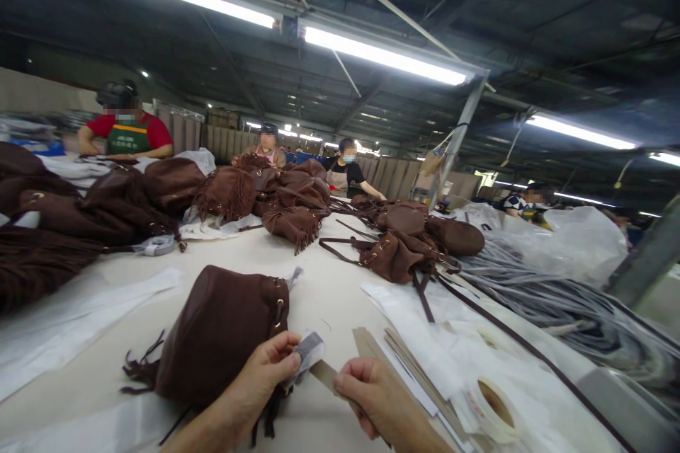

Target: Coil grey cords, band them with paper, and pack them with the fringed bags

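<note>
A dark brown bucket bag (217, 333) with eyelets and fringed tassels lies on its side on the pale table (324, 283). My left hand (270, 364), in front of the bag's opening, pinches a small greyish translucent wrapping (309, 350). Between thumb and fingers of my right hand (366, 389) is a flat grey-brown strip (324, 375), whose far end meets the wrapping. More such strips (419, 368) lie just right of my right hand.
A roll of tape (496, 403) sits on white sheets at right. Brown bags (398, 255) are heaped at left and further back. Grey cords (563, 304) and clear plastic lie at far right. Several people work beyond the table.
</note>
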The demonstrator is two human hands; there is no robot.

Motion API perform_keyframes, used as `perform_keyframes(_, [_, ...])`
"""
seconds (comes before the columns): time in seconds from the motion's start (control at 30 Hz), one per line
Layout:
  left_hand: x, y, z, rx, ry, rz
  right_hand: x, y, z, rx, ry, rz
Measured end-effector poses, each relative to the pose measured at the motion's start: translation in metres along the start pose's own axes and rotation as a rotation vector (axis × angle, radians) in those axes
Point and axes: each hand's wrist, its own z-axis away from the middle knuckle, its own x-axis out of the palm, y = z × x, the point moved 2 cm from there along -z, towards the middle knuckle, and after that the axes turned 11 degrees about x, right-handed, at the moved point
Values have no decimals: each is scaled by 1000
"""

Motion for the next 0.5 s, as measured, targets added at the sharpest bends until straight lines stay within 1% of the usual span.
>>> perform_keyframes(0.1, [2,0,0,3,-7,-12,8,-3,-3,10,27,-46])
perform_keyframes(0.17, [4,2,1,9,-7,-40,13,-3,-4,19,19,-65])
perform_keyframes(0.27, [5,3,1,7,4,-42,14,0,-3,8,-64,-108])
perform_keyframes(0.37, [2,4,1,-11,31,35,10,4,0,8,-153,-237])
perform_keyframes(0.43, [0,4,0,-28,52,85,9,5,2,21,-148,-298])
perform_keyframes(0.5, [-2,6,-1,-50,69,110,10,4,2,17,-105,-296])
